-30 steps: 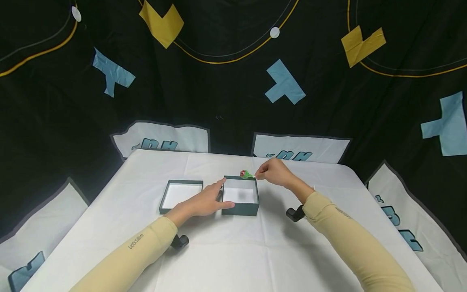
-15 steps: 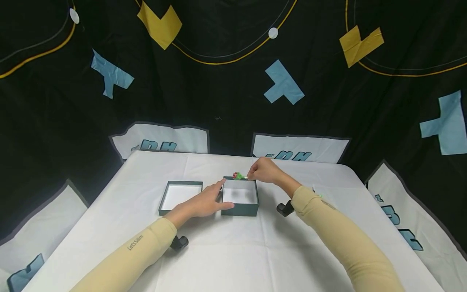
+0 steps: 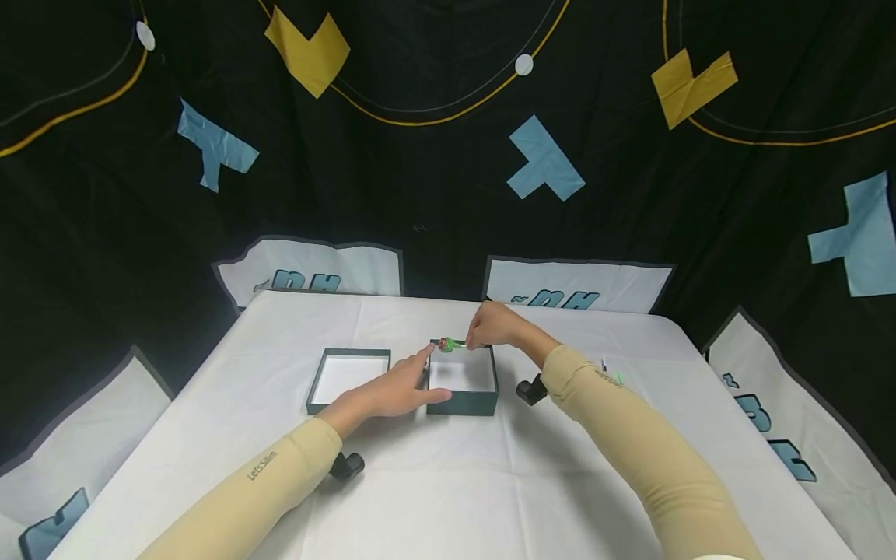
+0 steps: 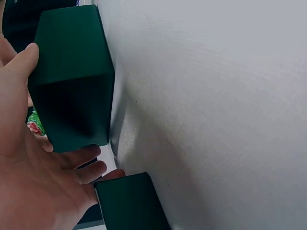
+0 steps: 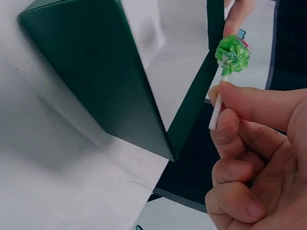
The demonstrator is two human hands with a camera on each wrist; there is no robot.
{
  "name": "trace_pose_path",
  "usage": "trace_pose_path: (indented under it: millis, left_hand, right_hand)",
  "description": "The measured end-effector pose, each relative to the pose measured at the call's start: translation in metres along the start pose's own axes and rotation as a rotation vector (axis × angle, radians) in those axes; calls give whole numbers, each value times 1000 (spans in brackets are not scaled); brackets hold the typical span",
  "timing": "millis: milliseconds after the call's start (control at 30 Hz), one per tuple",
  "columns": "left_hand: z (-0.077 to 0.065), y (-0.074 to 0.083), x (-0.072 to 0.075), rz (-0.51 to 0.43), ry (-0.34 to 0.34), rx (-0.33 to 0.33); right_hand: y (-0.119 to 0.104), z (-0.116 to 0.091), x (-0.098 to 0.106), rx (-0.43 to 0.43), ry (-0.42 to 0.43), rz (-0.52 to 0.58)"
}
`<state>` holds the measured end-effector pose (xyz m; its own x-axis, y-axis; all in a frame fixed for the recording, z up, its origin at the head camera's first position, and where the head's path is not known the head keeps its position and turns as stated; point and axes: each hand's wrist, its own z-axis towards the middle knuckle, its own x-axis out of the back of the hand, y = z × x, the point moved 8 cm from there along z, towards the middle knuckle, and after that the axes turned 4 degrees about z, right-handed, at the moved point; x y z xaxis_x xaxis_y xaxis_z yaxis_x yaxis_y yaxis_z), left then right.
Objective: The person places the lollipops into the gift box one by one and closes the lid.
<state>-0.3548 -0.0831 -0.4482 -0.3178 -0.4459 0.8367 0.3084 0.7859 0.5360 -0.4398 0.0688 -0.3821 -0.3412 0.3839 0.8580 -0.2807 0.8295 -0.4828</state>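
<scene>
A red-and-green-wrapped lollipop [image 5: 233,55] is by the far rim of an open, white-lined, dark-green rectangular box [image 3: 463,404], toward the far edge of the white-cloth-covered table [image 3: 448,498]. The right hand [image 3: 494,323] pinches its white stick; the left hand [image 3: 395,389], fingers wide, touches the box beside a shallower dark-green box [image 3: 348,376].

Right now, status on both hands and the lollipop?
Right hand pinches lollipop by its stick. Lollipop not yet inside box. Left hand spread along box's left side. Box uncovered, no lid in the way.
</scene>
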Motion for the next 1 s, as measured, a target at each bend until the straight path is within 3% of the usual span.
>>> trace_pose_path:
  millis: [467,1000]
  left_hand:
    - [-1,0,-2,-9,-9,10]
    - [-1,4,1,8,-6,3]
  right_hand:
    - [-6,10,-16,-14,-41,-172]
    - [-21,9,-24,-48,4,-317]
